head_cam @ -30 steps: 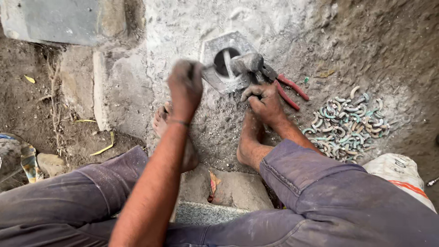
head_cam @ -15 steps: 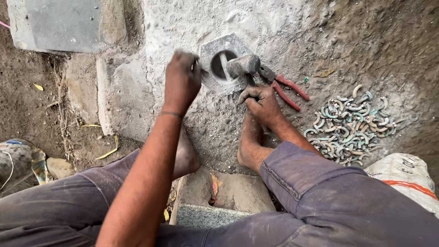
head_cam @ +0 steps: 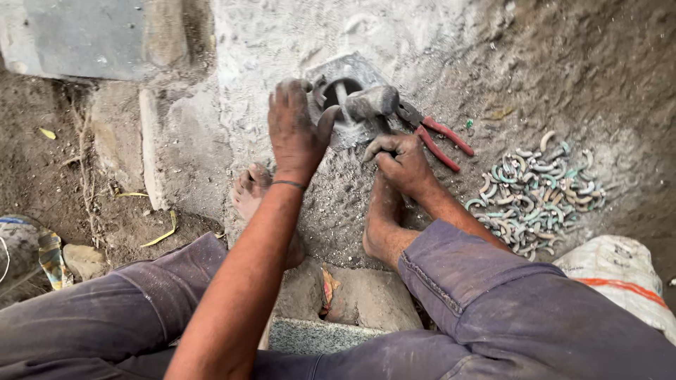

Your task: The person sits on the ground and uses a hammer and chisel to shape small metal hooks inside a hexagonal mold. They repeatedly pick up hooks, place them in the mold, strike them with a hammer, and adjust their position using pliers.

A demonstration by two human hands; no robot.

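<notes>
A grey metal plate [head_cam: 366,70] with a round hole lies on the dusty ground ahead of me. A grey hammer head [head_cam: 371,103] rests across it. My right hand [head_cam: 403,163] sits just below, its fingers closed around the dark shaft under the head. At the plate's left edge is my left hand [head_cam: 294,134], fingers curled down and thumb toward the hole. What those fingers hold is hidden. Red-handled pliers [head_cam: 440,141] lie right of the plate. A pile of small curved metal pieces [head_cam: 536,195] lies further right.
My bare feet [head_cam: 384,218] rest on the ground beneath my hands. A stone block [head_cam: 352,299] sits between my legs. A white sack [head_cam: 620,278] lies at the right, a grey slab [head_cam: 84,39] at the upper left and a stone edging [head_cam: 151,155] at the left.
My left hand has come down and rightward, from a raised fist to the plate's left edge. My right hand and the hammer head have stayed at the plate.
</notes>
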